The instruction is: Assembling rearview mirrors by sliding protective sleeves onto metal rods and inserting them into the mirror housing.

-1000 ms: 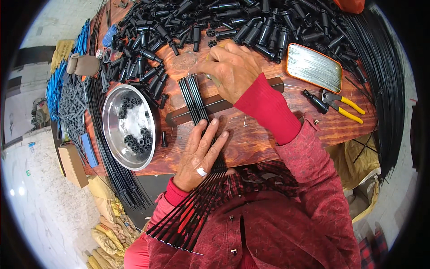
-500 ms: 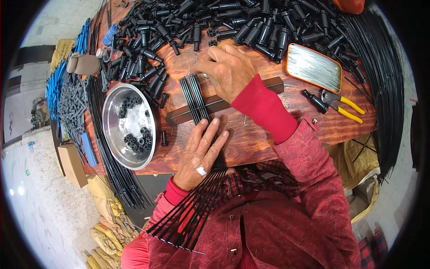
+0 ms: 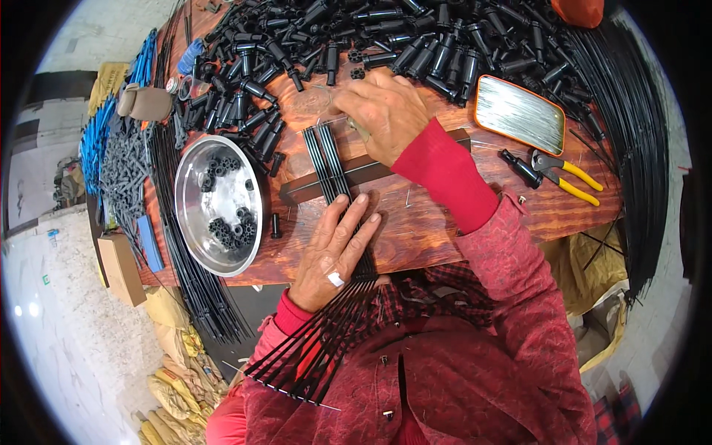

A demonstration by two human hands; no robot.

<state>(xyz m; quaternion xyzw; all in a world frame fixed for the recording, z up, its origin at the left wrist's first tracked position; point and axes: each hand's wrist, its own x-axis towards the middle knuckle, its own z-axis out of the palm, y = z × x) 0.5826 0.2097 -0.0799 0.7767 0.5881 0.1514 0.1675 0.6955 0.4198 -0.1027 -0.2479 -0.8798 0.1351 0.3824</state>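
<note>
A bundle of thin black rods (image 3: 326, 163) rests across a dark brown bar (image 3: 300, 190) on the wooden table. My left hand (image 3: 326, 259) presses its fingers down along the bundle, with the thumb tip showing at the far side of the rods. Below that hand the rods fan out over my lap, and a thin wire (image 3: 326, 407) runs through their lower ends. My right hand (image 3: 382, 111) is closed beside the upper rod ends, where a thin wire shows. Something metallic peeks out under its palm, too hidden to name.
A steel bowl (image 3: 256, 215) with small black rings stands left. Black plastic tubes (image 3: 437, 55) heap across the back. To the right lie an orange-rimmed tray (image 3: 478, 111) of thin wires, yellow-handled pincers (image 3: 575, 182) and long black rods (image 3: 630, 133). Grey pieces (image 3: 126, 170) pile far left.
My right hand has shifted slightly right, away from the upper rod ends. The left hand stays on the bundle. The whole view has moved a little.
</note>
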